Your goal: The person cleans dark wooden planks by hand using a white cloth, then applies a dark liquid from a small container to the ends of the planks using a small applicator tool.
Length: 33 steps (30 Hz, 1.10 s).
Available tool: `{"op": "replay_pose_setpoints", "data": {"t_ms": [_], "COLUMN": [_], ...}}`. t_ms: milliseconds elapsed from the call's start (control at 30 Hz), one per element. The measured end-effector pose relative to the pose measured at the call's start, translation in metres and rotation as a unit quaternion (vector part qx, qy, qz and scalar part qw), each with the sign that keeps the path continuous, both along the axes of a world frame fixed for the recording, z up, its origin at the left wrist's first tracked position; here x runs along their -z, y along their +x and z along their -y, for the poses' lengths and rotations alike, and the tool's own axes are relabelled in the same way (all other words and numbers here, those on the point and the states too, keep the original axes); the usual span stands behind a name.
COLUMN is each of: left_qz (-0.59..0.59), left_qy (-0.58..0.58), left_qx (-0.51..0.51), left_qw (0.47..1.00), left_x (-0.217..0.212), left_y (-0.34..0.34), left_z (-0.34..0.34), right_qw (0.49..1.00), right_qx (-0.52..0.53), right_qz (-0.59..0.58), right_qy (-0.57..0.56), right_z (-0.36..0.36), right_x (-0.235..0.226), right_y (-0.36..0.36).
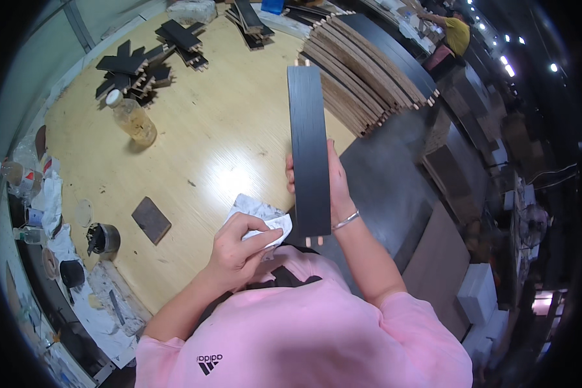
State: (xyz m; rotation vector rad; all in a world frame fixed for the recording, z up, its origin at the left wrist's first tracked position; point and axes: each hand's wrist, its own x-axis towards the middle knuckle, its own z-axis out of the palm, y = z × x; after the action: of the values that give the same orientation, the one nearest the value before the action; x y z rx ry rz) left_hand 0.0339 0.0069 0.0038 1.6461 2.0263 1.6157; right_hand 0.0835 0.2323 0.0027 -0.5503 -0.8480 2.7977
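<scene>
My right hand (338, 178) is wrapped round a long black wooden board (309, 145) from behind, with the fingertips showing at its left edge. The board stands lengthwise in front of me, and light dowels stick out of both its ends. In my left hand (239, 249) a crumpled white cloth with grey stains (265, 220) is pinched between thumb and fingers. Hand and cloth are just left of the board's near end, apart from it. A stack of similar boards (362, 71), with dowels in their ends, lies beyond at the far right of the table.
Short black pieces lie in loose piles (136, 68) at the far left of the pale table (200, 123). Nearer are a jar with a white cap (134, 119), a small dark block (151, 220) and a dark cup (103, 239). Another person (456, 39) works at the far right.
</scene>
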Motion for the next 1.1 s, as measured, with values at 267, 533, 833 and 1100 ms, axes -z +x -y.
{"op": "replay_pose_setpoints", "data": {"t_ms": [267,533,833,1100], "left_qz": [0.094,0.064,-0.161,-0.247], "left_qy": [0.034,0.04,0.02,-0.109], "left_qx": [-0.065,-0.181,-0.35,-0.495], "left_qw": [0.993,0.981,0.923,0.826], "left_x": [-0.009,-0.002,-0.039,-0.05], "left_y": [-0.008,-0.042,-0.206,-0.209], "left_z": [0.014,0.035,0.119,0.201], "right_qw": [0.988,0.984,0.986,0.984], "right_qx": [-0.156,-0.165,-0.129,-0.12], "right_qz": [-0.002,0.068,0.11,0.128], "right_qy": [-0.01,-0.028,0.008,0.027], "right_z": [0.013,0.014,0.013,0.02], "right_x": [0.024,0.043,0.052,0.047], "right_y": [0.031,0.053,0.062,0.057]}}
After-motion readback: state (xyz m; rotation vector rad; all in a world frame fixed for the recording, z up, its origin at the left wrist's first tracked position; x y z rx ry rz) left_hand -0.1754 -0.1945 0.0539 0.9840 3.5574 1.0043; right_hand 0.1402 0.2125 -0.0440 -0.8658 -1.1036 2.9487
